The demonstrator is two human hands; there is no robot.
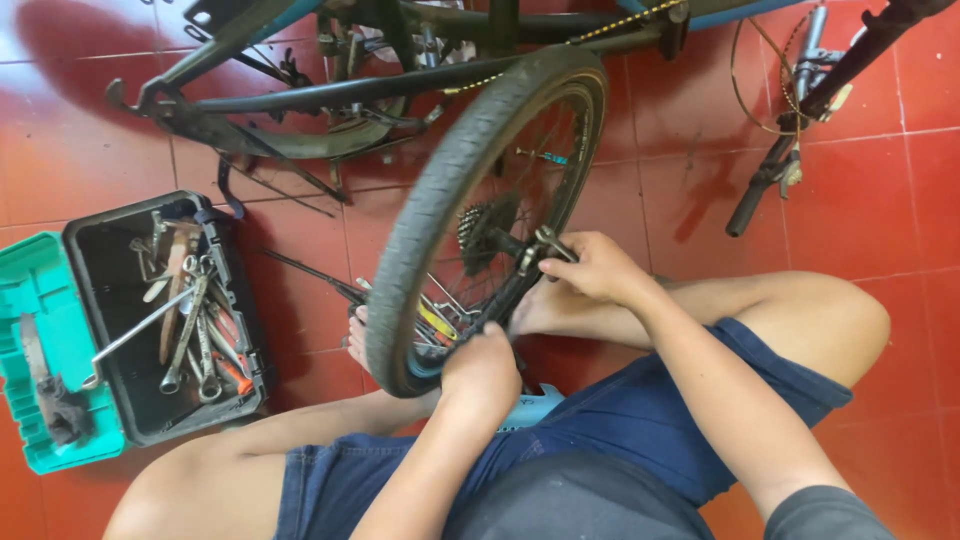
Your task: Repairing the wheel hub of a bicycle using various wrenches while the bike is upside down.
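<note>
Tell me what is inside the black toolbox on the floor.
The toolbox holds a loose pile of wrenches, a long metal bar and some orange-handled tools. Anything beneath the pile is covered.

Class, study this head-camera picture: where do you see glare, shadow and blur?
Head view: soft glare whitens the glossy red floor tiles at right; dark shadows lie under the upturned bicycle frame and beside the toolbox; the wheel curves from wide-angle distortion; the left hand and right hand look slightly soft.

Left hand (482, 372) grips bicycle wheel (440, 200); right hand (592, 266) holds wrench (540, 246) at axle.
</note>
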